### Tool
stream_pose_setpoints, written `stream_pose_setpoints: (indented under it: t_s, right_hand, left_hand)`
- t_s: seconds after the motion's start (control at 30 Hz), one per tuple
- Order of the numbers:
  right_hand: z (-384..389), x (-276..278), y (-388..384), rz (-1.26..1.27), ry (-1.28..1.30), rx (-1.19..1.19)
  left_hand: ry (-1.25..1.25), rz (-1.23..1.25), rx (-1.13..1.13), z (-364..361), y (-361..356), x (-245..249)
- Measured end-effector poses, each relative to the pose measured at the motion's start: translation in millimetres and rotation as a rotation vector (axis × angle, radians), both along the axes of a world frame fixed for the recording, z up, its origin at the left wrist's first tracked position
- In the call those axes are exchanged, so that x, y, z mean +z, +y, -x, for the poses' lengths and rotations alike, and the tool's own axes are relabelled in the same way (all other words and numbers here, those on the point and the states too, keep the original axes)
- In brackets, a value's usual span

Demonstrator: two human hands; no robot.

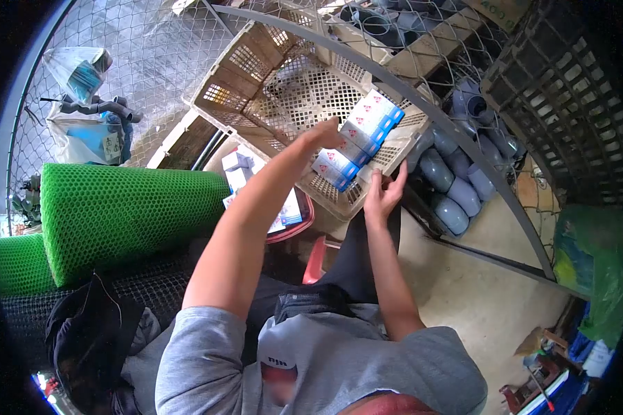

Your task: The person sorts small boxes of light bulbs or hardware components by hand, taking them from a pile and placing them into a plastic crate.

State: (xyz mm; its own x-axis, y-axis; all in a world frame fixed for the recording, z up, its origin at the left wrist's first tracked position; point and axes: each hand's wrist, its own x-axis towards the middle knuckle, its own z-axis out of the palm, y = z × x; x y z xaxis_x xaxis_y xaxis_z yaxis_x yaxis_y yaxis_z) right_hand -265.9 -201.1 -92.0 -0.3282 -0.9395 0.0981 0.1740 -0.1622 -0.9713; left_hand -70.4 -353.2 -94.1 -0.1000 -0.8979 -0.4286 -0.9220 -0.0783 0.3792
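A beige plastic crate (249, 66) with slotted walls sits tilted in front of me. Along its right side lies a row of small white-and-blue cartons (374, 114), several in all, with red marks on their tops. My left hand (324, 133) reaches into the crate with its fingers closed at the near end of a middle carton (356, 143); the fingertips are partly hidden. On the crate's near right rim is my right hand (384, 194), its thumb and fingers around the edge.
More white-and-blue cartons (284, 216) rest on a red stool (306, 225) beside the crate. Green mesh rolls (131, 214) lie at left. Beyond a wire-mesh frame (464, 138) are grey pipe fittings (457, 197). A dark crate (567, 97) stands at right.
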Motion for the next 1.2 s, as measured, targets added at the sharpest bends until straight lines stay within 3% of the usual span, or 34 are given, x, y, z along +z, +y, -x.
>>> stream_pose_setpoints:
  t_s: [0.07,0.13,0.2,0.27,0.33,0.37,0.4,0.47,0.5,0.67,0.73,0.77,0.8,0.87,0.93,1.0,1.07,1.13,1.2]
  right_hand:
    - [-1,7,0,-0.009,-0.010,0.003]
    - [-1,9,1,-0.029,-0.017,0.004]
    - [-3,9,2,-0.017,-0.032,0.003]
    - [-4,4,3,0.004,-0.025,0.005]
    - [-5,6,1,0.034,-0.020,0.007]
    - [-4,8,3,0.009,-0.021,0.018]
    - [-5,10,3,-0.012,-0.022,0.026]
    - [-6,10,5,0.010,-0.020,0.025]
    - [-5,10,5,0.025,-0.011,0.024]
    - [-1,3,4,0.061,-0.010,0.001]
    - [1,8,0,0.069,-0.055,0.004]
    - [3,12,2,0.024,-0.041,0.012]
    - [4,17,4,-0.027,-0.026,0.020]
    - [6,27,7,-0.096,-0.027,0.033]
    - [5,20,2,-0.024,-0.051,-0.005]
    - [8,8,-2,-0.015,-0.030,-0.013]
    - [7,10,-2,-0.020,-0.055,-0.024]
    - [7,13,-1,-0.034,0.005,-0.032]
    - [8,7,-1,-0.073,0.069,-0.029]
  left_hand:
    - [-0.072,-0.055,0.000,15,6,11]
    - [-0.061,0.065,0.041,18,4,-15]
    - [-0.081,-0.155,0.066,21,-4,-16]
    - [-0.105,-0.138,-0.011,20,0,-7]
    - [-0.151,-0.009,-0.582,5,-9,-28]
    - [-0.125,-0.072,-0.442,6,-5,-26]
    - [-0.131,-0.067,-0.438,12,9,-11]
    - [-0.138,-0.041,-0.102,28,28,7]
    - [-0.056,-0.046,0.232,28,18,-42]
    - [-0.028,-0.034,0.235,34,24,-16]
    - [-0.167,-0.156,-0.169,39,20,29]
    - [-0.362,-0.088,-0.633,23,-24,-49]
    - [-0.360,-0.081,-0.631,27,-20,-22]
    - [-0.084,0.106,0.033,34,18,73]
    - [0.242,0.585,0.096,9,54,107]
    - [0.400,0.941,0.220,-16,105,143]
    - [0.542,0.926,0.569,-24,166,176]
    - [0.499,1.068,0.835,-34,204,138]
    - [0.617,0.895,0.890,-51,226,54]
